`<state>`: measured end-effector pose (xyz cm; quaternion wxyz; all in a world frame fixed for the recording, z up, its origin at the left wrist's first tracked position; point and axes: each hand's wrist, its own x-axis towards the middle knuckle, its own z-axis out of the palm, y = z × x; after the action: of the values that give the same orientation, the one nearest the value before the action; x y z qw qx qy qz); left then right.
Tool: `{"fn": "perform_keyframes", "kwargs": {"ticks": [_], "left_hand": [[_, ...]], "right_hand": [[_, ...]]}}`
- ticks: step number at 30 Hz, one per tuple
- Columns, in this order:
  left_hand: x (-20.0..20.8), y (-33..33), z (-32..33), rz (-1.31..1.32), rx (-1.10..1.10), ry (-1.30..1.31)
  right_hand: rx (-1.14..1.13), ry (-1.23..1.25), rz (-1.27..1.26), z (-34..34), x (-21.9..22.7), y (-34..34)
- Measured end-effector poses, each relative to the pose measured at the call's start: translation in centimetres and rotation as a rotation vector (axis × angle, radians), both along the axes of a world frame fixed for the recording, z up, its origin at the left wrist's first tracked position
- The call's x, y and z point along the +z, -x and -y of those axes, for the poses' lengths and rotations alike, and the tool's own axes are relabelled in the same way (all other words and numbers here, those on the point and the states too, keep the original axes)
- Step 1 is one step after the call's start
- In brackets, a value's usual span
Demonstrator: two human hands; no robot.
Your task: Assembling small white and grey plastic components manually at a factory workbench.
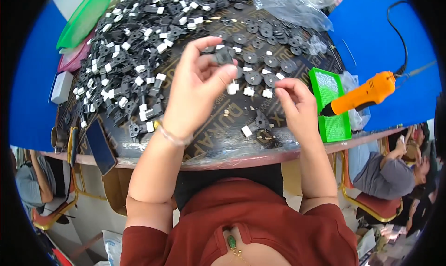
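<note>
Over the middle of the table, my left hand is closed around a small black plastic part, held between thumb and fingers. My right hand hovers to its right, thumb and fingertips drawn together beside the black discs. Whether anything tiny sits in that pinch is hidden. Between and beyond my hands lie rows of black round discs, several with white blocks at their edges. A loose black part with a white end rests nearer the front edge.
A large heap of black-and-white plastic parts covers the left side. To the right stand a green tray of small metallic pieces and an orange electric screwdriver with a cord. A phone lies front left; clear plastic bags lie behind.
</note>
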<state>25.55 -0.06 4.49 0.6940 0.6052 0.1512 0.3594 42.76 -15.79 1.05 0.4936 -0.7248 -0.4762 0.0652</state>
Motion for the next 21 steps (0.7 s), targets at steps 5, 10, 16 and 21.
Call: {"fn": "perform_keyframes", "kwargs": {"ticks": [5, 10, 16, 21], "left_hand": [[-4.6, -3.0, -2.8, 0.162, -0.053, 0.361], [-7.3, -2.5, -3.5, 0.080, -0.116, 0.516], [-7.5, -2.3, -3.7, 0.090, -0.145, 0.553], [-7.6, -2.5, -3.0, 0.076, -0.208, 0.552]], "right_hand": [[-0.225, 0.251, 0.418, 4.9, -4.0, -3.6], [-0.198, 0.354, 0.566, 5.4, -4.5, -5.3], [-0.175, 0.427, 0.698, 4.4, -5.2, -6.2], [-0.040, 0.506, 0.829, 4.0, -4.1, -7.4]]}}
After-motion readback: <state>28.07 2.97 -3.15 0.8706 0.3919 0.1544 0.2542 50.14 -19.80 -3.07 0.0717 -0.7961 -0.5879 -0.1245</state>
